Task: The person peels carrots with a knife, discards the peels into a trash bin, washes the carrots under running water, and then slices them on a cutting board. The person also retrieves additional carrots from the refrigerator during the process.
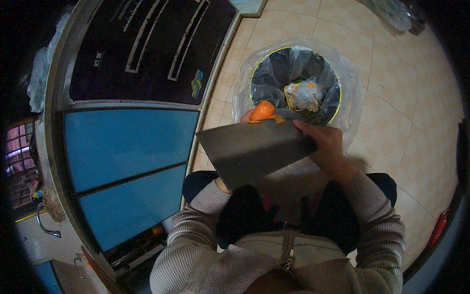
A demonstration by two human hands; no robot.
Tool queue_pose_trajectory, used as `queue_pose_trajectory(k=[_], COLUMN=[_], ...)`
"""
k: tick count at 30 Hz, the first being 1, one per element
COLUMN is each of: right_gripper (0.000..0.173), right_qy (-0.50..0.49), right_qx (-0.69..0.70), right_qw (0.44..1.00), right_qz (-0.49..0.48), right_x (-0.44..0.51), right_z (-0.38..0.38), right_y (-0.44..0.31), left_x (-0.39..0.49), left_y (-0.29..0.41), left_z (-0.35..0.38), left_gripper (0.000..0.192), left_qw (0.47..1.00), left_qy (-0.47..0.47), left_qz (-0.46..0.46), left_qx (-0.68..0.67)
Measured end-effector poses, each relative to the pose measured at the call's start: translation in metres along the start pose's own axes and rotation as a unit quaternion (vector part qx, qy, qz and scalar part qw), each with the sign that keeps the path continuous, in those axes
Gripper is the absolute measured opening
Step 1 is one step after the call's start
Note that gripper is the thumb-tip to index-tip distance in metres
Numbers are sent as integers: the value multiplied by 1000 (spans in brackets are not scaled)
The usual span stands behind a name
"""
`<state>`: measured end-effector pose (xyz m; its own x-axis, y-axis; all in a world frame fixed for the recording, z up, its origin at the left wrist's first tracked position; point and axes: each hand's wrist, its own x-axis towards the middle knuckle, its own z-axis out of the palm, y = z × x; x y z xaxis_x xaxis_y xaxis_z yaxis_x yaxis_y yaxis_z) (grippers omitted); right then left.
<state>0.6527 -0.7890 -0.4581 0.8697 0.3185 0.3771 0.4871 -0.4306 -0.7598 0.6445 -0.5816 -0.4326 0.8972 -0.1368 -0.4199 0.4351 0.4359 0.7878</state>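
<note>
My right hand (326, 143) grips a cleaver (253, 150) at its handle end, a finger along the blade's upper edge. The broad steel blade spans the space above my knees. Behind it, my left hand (246, 117) is mostly covered; a few fingers show around a peeled orange carrot (263, 109). Strips of peel (276, 119) cling along the cleaver's edge beside the carrot. Just beyond both hands stands a round waste bin (340, 88) with a yellow rim and a clear plastic liner. Inside lie crumpled plastic (306, 92), orange scraps and some greens.
To the left runs a cabinet with blue door panels (132, 143) and a dark appliance front (154, 47). A curved metal faucet (46, 224) is at the far left. Beige tiles (389, 121) cover the floor; a plastic bag (393, 14) lies at the top right.
</note>
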Motion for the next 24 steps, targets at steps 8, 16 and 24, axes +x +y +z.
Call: queue_pose_trajectory(k=[8,16,24], right_gripper=[54,35,21], right_qy=[12,-4,144], right_qx=[-7,7,117], right_qw=[1000,997,944], right_qz=[-6,74,274], right_x=[6,8,19], right_z=[0,-6,-16], right_y=[0,4,3], left_x=[12,2,9], left_y=[-13,-22,4], left_z=[-12,-26,-7], left_gripper=[41,42,82], left_qw=[699,758,853], left_qy=[-88,-54,62], left_qz=[254,219,163], left_qx=[663,612,492])
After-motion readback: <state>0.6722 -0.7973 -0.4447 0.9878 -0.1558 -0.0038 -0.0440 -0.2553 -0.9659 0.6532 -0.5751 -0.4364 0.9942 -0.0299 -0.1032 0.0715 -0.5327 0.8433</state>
